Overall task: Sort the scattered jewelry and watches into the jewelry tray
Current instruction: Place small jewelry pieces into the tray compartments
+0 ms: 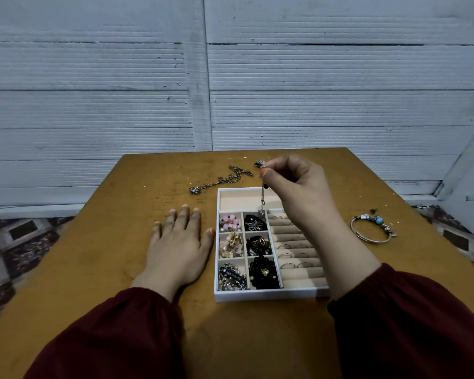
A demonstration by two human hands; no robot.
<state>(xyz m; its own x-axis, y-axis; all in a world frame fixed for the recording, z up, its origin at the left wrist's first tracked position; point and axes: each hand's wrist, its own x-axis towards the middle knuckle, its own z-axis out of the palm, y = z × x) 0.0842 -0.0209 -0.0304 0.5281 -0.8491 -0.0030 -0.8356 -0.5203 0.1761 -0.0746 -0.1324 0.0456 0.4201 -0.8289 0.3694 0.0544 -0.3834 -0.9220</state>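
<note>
A white jewelry tray [268, 294] lies in the middle of the wooden table [121, 242]. Its six small compartments hold pink, gold, silver and black pieces, and rings sit in the padded rolls on its right side. My right hand [298, 187] hovers above the tray's far end and pinches a thin silver chain [262, 199], which dangles over the long empty compartment. My left hand [179, 242] rests flat on the table just left of the tray. A dark link chain [222, 179] lies beyond the tray. A bangle with blue beads [374, 228] lies to the right.
A small silver item [260, 162] lies on the table behind my right thumb, partly hidden. A grey ribbed wall stands just past the table's far edge. Patterned floor shows on both sides of the table.
</note>
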